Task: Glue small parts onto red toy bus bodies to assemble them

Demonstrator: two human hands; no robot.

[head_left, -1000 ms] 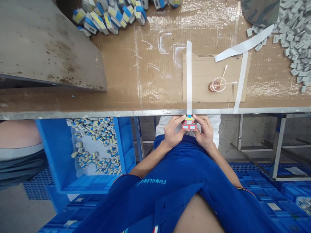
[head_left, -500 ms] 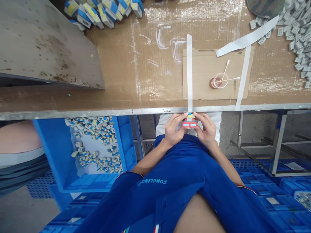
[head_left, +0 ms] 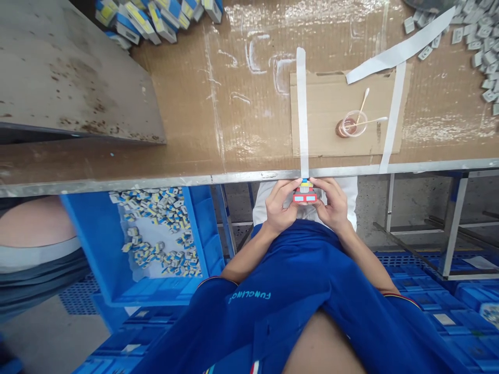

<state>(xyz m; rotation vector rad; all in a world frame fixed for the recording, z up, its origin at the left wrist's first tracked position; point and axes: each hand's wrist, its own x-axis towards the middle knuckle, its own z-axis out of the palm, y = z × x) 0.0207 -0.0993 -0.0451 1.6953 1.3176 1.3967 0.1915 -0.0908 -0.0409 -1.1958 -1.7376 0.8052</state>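
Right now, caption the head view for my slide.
Two bare hands hold a small red, yellow and blue piece below the workbench edge.

The red-fronted block [head_left: 304, 192] (two pale-blue panels [head_left: 311, 198]) is held near the table edge [head_left: 249, 177].

One camera here, up on the person's head, looking forward and steeply down, table [head_left: 187, 114] across the top, both hands close in, lap and blue shirt [head_left: 288, 275] nearest below
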